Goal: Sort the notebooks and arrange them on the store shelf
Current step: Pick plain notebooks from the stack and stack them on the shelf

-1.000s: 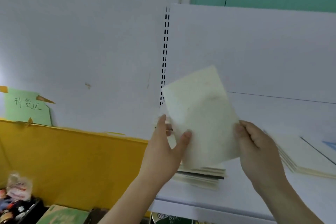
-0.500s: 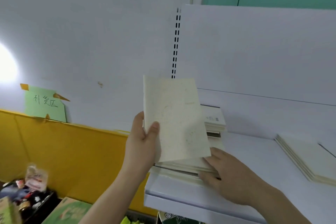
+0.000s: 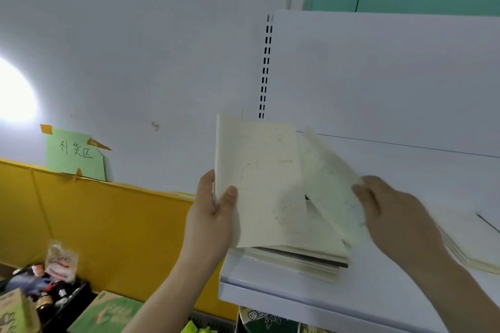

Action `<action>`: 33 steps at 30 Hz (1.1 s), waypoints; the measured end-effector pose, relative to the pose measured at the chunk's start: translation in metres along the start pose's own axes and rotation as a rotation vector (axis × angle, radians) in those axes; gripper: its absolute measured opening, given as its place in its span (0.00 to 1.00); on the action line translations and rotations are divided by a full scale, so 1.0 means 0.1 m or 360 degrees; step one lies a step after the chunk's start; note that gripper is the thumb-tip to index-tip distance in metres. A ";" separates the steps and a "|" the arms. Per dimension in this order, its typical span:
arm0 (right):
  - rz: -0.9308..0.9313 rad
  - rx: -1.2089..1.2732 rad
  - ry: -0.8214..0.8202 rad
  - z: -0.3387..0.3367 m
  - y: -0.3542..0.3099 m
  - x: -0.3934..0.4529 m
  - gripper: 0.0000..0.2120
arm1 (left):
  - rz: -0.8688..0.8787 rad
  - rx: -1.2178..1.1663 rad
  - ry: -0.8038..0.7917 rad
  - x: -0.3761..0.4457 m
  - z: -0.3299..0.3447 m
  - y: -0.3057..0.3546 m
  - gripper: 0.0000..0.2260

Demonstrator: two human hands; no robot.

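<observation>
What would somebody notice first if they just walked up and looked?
Probably the two cream notebooks in the middle: the left hand holds one notebook upright, and the right hand grips a blurred second notebook beside it, above a stack on the white shelf. A green sign sits on the left wall.

We note the right hand [image 3: 392, 213], flat on the low stack of cream notebooks [image 3: 305, 254] half a second ago, has lifted off it. It now pinches a second cream, blurred notebook [image 3: 332, 189], tilted, just beside the cream grid-covered notebook [image 3: 259, 184] the left hand [image 3: 213, 213] holds upright.
</observation>
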State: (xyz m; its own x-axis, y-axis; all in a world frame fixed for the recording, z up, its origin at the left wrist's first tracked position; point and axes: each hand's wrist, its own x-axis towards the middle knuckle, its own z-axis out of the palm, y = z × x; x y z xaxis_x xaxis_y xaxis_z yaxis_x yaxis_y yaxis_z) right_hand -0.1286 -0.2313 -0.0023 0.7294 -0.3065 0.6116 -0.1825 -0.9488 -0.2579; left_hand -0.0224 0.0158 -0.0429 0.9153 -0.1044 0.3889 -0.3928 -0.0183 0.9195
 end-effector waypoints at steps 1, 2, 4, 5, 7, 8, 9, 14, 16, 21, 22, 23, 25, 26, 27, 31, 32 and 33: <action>0.0035 0.0089 0.0103 -0.09 0.00 -0.01 0.13 | -0.0007 0.0000 0.0011 0.00 0.01 0.00 0.12; 0.0078 0.0184 0.0170 -0.18 -0.01 -0.03 0.12 | -0.0017 0.0001 0.0017 -0.01 0.02 0.00 0.12; 0.0192 0.0437 0.0265 -0.32 -0.06 -0.06 0.11 | -0.0040 -0.0004 0.0016 -0.01 0.05 0.00 0.12; 0.0260 0.0589 0.0321 -0.36 -0.07 -0.07 0.10 | -0.0050 -0.0004 0.0006 -0.01 0.08 -0.01 0.12; 0.0440 0.0948 0.0388 -0.39 -0.11 -0.10 0.09 | -0.0063 0.0009 -0.0033 0.00 0.14 -0.02 0.14; 0.0539 0.1135 0.0374 -0.37 -0.13 -0.12 0.10 | -0.0061 0.0015 -0.0065 0.00 0.18 -0.01 0.15; 0.0626 0.1284 0.0337 -0.33 -0.16 -0.14 0.10 | -0.0053 0.0012 -0.0104 -0.01 0.22 -0.01 0.15; 0.0871 0.1214 0.0206 0.06 -0.17 -0.30 0.13 | -0.0087 -0.0142 -0.0243 -0.13 0.47 0.09 0.13; 0.0936 0.1207 0.0204 0.14 -0.14 -0.38 0.14 | -0.0102 -0.0190 -0.0245 -0.19 0.58 0.12 0.11; 0.0964 0.1077 0.0191 0.13 -0.07 -0.57 0.16 | -0.0094 -0.0300 -0.0319 -0.39 0.91 0.24 0.10; 0.0971 0.1049 0.0216 0.09 -0.03 -0.61 0.16 | -0.0086 -0.0302 -0.0353 -0.44 0.98 0.26 0.10; 0.0985 0.1029 0.0246 0.05 0.03 -0.65 0.16 | -0.0074 -0.0286 -0.0392 -0.49 1.05 0.28 0.09; 0.1010 0.0986 0.0299 -0.06 0.16 -0.72 0.16 | -0.0059 -0.0256 -0.0475 -0.59 1.21 0.30 0.10; 0.1008 0.0954 0.0308 -0.12 0.23 -0.75 0.15 | -0.0062 -0.0255 -0.0513 -0.64 1.29 0.31 0.10; 0.0990 0.0918 0.0302 -0.18 0.30 -0.78 0.13 | -0.0070 -0.0253 -0.0548 -0.67 1.39 0.31 0.10; 0.0856 0.0786 0.0114 -0.37 0.68 -0.89 0.11 | -0.0135 -0.0171 -0.0618 -0.72 1.81 0.27 0.08; 0.0835 0.0744 0.0072 -0.41 0.80 -0.91 0.12 | -0.0152 -0.0147 -0.0630 -0.73 1.91 0.24 0.07; 0.0825 0.0688 0.0048 -0.44 0.92 -0.92 0.13 | -0.0156 -0.0110 -0.0644 -0.73 2.01 0.23 0.07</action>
State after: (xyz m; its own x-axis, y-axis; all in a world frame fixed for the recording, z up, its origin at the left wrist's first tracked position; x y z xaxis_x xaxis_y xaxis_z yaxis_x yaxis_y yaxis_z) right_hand -0.2414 -0.2933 -0.0492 0.5990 -0.7216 0.3471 -0.2193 -0.5647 -0.7957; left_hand -0.1160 -0.1767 -0.0617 0.8339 -0.4880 0.2579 -0.2859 0.0179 0.9581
